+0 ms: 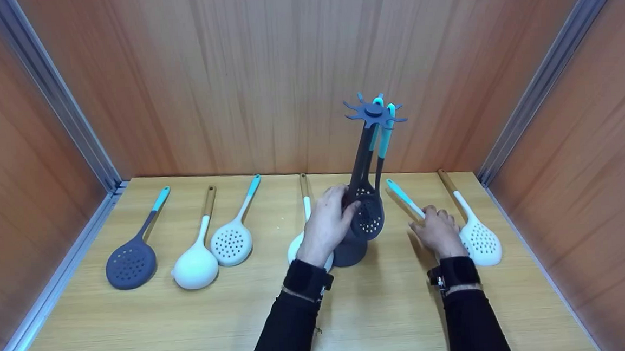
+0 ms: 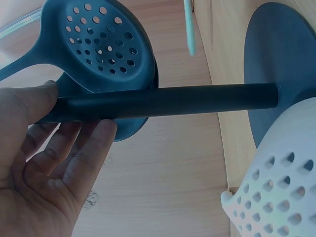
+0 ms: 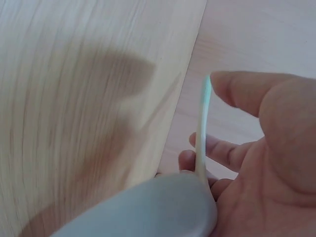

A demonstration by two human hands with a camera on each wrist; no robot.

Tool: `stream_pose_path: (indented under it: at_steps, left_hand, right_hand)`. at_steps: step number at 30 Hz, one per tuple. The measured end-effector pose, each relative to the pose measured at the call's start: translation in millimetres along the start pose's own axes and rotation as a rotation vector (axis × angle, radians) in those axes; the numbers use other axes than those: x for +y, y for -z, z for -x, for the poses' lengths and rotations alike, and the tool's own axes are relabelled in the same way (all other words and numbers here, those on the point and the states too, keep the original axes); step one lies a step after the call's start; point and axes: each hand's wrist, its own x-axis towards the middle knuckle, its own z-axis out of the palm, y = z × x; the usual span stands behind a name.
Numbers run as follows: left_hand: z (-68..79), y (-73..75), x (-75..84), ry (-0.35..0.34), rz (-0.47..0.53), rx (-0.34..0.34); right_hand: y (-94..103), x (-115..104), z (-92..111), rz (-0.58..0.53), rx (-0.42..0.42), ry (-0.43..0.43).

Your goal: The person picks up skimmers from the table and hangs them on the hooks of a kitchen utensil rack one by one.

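Note:
My left hand grips the dark pole of a utensil stand, which has a star-shaped hook top and a round base. The thumb and fingers lie either side of the pole in the left wrist view. Dark utensils with turquoise handles hang from it, including a skimmer. My right hand holds the handle of a white, turquoise-handled utensil low over the table. Its smooth, rounded head shows in the right wrist view; the palm hides it from the head view.
On the table lie a dark skimmer, a white ladle and a white skimmer to the left. A wooden-handled white utensil is partly behind my left hand. A white slotted turner lies at right. Wooden walls enclose the table.

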Motion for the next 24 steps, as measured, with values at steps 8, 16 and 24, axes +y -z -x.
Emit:
stream_pose_path:
  at_steps: [8,16,24]
  left_hand:
    - [0.5,0.4,0.0,0.006,0.002,-0.003]
    - [0.0,0.0,-0.7,0.004,0.009,-0.003]
    - [-0.1,-0.2,-0.6,0.005,0.014,-0.007]
  right_hand:
    - [4.4,-2.0,1.1,-0.007,-0.001,0.003]
    - [5.7,-2.0,-0.3,-0.025,0.061,0.005]
    - [7.7,-3.1,-0.3,-0.047,0.115,0.021]
